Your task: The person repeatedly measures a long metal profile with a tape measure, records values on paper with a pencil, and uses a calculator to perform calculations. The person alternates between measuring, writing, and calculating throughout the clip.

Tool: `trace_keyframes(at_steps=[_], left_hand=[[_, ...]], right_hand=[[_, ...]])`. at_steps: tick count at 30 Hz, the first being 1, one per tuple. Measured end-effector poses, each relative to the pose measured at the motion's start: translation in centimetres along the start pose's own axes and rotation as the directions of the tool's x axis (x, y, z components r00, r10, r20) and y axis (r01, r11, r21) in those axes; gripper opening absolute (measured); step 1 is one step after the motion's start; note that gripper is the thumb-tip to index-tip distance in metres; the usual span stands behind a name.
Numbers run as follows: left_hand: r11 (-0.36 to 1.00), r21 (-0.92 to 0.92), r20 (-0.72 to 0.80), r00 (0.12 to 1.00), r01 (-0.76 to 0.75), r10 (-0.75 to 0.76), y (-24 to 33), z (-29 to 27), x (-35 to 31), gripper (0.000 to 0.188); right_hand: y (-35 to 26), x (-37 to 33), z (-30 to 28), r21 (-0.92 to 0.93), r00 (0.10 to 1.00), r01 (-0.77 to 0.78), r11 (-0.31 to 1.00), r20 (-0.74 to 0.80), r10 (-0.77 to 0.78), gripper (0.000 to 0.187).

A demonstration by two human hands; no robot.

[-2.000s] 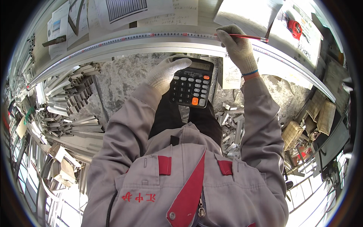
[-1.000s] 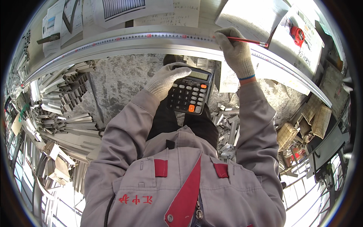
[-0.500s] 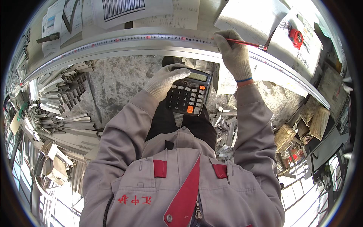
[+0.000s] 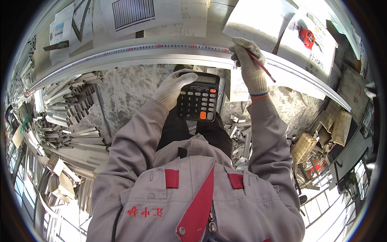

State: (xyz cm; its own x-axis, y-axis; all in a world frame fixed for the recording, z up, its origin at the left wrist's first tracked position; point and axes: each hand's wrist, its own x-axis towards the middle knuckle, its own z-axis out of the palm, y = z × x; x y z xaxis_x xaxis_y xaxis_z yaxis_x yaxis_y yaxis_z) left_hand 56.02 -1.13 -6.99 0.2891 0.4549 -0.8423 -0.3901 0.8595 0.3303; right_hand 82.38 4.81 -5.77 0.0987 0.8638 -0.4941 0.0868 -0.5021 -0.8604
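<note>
Fingers (image 4: 242, 50) with pencil (image 4: 262, 67) lower than before

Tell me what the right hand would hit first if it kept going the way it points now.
Probably the measuring tape on the long metal profile: the right hand, holding a red pencil, is already at it. Beyond lie paper sheets, though depth is unclear.

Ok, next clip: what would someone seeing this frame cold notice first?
Probably the black calculator at centre, held up by the gloved left hand. Next, the gloved right hand at upper right, gripping a red pencil against the long metal rail with a measuring tape along it. Heaps of cut metal profiles crowd the floor at left.
</note>
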Motion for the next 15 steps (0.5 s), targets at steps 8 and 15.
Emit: trace_keyframes(at_steps=[8, 15], left_hand=[[0.983, 0.012, -0.074, 0.980, -0.183, 0.184, 2.1, 1.0, -1.2, 0.024], [0.959, 0.063, -0.095, 0.955, -0.276, 0.281, 3.3, 2.8, -1.9, 0.025]], right_hand=[[1.5, -10.4, 1.2, 0.209, 0.962, -0.272, 0.939, 0.056, 0.267, 0.038], [0.4, -13.1, 3.7, 0.160, 0.931, -0.361, 0.919, 0.120, 0.345, 0.053]])
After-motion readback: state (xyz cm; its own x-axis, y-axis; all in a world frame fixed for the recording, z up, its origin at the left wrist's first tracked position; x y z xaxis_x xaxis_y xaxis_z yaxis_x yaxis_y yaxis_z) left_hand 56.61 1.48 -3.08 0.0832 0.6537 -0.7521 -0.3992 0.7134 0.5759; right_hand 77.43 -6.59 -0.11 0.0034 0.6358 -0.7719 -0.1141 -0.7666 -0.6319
